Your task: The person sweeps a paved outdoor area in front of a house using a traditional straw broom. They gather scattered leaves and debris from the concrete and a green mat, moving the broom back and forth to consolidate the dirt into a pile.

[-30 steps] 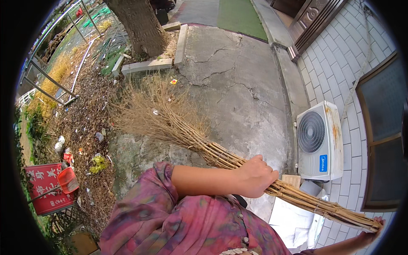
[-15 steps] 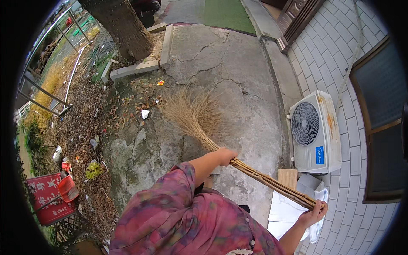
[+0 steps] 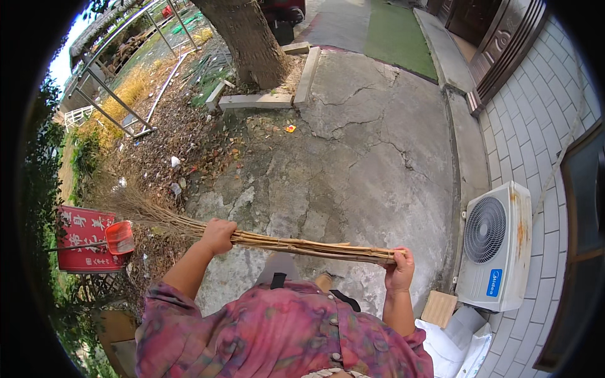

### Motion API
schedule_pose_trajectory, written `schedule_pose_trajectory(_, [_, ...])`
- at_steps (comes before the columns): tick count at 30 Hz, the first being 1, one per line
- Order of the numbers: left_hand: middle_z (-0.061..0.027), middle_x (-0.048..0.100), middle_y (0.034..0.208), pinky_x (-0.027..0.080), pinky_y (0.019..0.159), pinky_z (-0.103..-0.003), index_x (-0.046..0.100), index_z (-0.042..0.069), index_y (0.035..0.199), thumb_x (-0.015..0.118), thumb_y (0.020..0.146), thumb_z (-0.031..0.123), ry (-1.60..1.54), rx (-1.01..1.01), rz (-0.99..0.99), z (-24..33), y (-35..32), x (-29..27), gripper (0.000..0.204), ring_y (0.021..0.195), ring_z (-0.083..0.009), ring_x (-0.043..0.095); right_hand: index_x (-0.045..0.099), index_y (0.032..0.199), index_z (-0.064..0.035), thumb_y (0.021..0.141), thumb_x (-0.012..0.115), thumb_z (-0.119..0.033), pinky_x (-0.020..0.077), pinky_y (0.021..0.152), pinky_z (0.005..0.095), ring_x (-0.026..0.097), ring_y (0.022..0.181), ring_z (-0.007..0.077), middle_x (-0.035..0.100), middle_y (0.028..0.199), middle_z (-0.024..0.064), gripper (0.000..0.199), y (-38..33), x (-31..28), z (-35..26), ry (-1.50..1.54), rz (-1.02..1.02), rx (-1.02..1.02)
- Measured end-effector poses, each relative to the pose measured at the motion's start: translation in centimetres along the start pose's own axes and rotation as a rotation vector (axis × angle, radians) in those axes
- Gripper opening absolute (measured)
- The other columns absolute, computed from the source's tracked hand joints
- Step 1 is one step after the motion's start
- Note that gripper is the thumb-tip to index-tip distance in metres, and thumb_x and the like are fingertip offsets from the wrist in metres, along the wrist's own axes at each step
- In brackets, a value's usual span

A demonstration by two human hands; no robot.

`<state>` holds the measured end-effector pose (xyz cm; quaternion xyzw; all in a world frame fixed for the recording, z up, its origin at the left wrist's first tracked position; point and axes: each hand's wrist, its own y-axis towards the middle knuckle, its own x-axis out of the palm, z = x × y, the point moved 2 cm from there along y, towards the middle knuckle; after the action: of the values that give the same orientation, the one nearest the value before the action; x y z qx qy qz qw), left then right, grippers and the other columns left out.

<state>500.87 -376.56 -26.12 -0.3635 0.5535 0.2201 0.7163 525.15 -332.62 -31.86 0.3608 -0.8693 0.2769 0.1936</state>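
Observation:
I hold a long twig broom (image 3: 296, 244) almost level across my front. My left hand (image 3: 217, 236) grips the bundled stems near the brush end. My right hand (image 3: 399, 269) grips the stem tips at the right. The bristles (image 3: 135, 208) fan out to the left over dry leaves and dirt beside the cracked concrete (image 3: 353, 164). My pink patterned sleeves and shirt fill the lower edge.
A white air-conditioner unit (image 3: 495, 246) stands against the tiled wall at right, with cardboard and white bags (image 3: 450, 334) below it. A tree trunk (image 3: 249, 41) with concrete kerbs is at the top. A red sign and red dustpan (image 3: 120, 236) lie at left, by railings.
The broom has swung from ahead over the concrete round to the left, bristles now over the leaf litter. Both hands kept their grip; the handle now lies nearly level.

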Motion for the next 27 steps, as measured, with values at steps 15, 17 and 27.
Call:
schedule_pose_trajectory(15, [-0.0082, 0.061, 0.082, 0.043, 0.078, -0.039, 0.055, 0.010, 0.087, 0.065, 0.071, 0.012, -0.478, 0.642, 0.390, 14.7, 24.9, -6.7, 0.019, 0.087, -0.0287, 0.060, 0.057, 0.086, 0.0047, 0.080, 0.066, -0.017, 0.0527, 0.064, 0.0348, 0.060, 0.071, 0.0293, 0.060, 0.080, 0.0213, 0.024, -14.8, 18.5, -23.5, -0.626, 0.265, -1.386])
schedule_pose_trajectory(17, [-0.0084, 0.062, 0.085, 0.044, 0.079, -0.040, 0.056, 0.011, 0.088, 0.064, 0.072, 0.012, -0.479, 0.670, 0.241, 10.5, 28.4, -4.7, 0.018, 0.089, -0.0297, 0.060, 0.057, 0.085, 0.0050, 0.080, 0.065, -0.015, 0.0527, 0.064, 0.0351, 0.059, 0.070, 0.0286, 0.060, 0.081, 0.0210, 0.022, -11.4, 21.2, -18.5, -0.675, 0.343, -1.336])
schedule_pose_trajectory(27, [-0.0114, 0.064, 0.085, 0.047, 0.075, -0.044, 0.060, 0.012, 0.086, 0.066, 0.072, 0.014, -0.258, 0.004, -0.058, -36.2, 23.1, 9.7, 0.015, 0.091, -0.0321, 0.060, 0.053, 0.096, -0.0073, 0.085, 0.057, -0.011, 0.0573, 0.057, 0.0350, 0.061, 0.071, 0.0186, 0.056, 0.085, 0.0055, 0.012, 13.4, 38.0, 13.8, -0.474, 0.144, -0.166])
